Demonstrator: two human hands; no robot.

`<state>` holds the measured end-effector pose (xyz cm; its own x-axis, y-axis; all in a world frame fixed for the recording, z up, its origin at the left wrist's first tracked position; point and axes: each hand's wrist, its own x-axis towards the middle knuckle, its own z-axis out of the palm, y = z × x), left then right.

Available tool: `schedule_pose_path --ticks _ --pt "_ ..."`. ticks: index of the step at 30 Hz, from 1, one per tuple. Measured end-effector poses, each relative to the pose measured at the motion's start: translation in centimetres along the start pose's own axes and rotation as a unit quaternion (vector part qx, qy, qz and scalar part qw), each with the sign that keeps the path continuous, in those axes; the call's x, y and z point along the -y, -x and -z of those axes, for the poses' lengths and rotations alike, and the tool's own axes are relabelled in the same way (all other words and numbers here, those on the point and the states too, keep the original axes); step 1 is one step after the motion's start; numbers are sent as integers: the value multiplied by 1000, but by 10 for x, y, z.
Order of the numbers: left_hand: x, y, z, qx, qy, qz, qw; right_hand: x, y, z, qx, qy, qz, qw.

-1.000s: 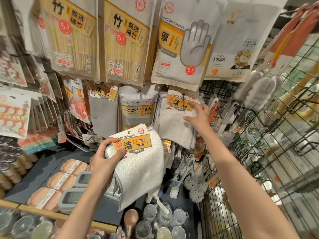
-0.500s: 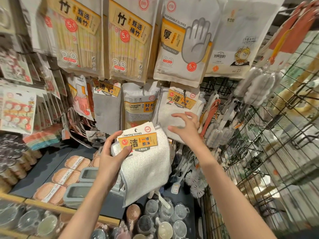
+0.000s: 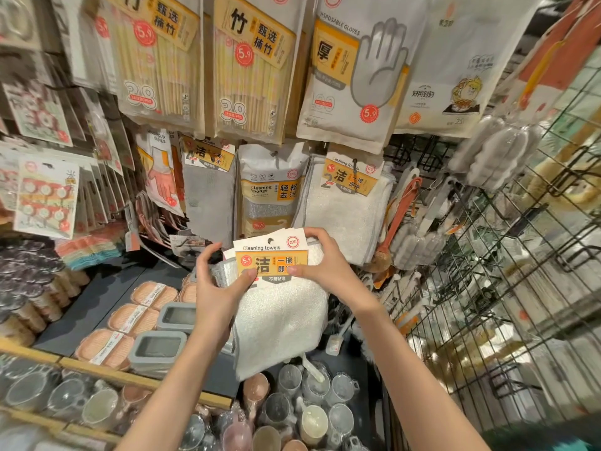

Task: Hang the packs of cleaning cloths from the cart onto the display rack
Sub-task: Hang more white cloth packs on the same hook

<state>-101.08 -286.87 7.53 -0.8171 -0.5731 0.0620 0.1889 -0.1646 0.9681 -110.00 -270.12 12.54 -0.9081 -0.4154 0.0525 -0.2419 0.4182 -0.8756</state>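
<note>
My right hand [image 3: 325, 265] has come back from the rack, joining my left hand [image 3: 218, 288]; both now pinch the white cloth pack with orange card header [image 3: 276, 288], ready to hang.

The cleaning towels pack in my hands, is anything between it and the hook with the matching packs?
Nothing visible blocks it. Both the left hand and right hand grip the cleaning towels pack, just below the matching hung packs; the space between looks open.

Both hands raised, arms extended — left hand [image 3: 216, 289] and right hand [image 3: 325, 262] pinching, thumbs forward.
</note>
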Motion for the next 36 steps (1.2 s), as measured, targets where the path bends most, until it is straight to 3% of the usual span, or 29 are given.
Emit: schedule_pose_path --ticks 4,16,29,36 --pt "1 2 0 4 18 27 999 -7 0 -5 -34 -8 -17 999" --pt "-5 0 3 181 49 80 979 -19 -1 6 -62 -77 -65 993" --pt "-4 0 2 109 70 103 986 -13 2 13 -60 -93 -24 994" --pt "-7 2 4 112 67 105 986 -15 1 20 -81 -82 -29 993"
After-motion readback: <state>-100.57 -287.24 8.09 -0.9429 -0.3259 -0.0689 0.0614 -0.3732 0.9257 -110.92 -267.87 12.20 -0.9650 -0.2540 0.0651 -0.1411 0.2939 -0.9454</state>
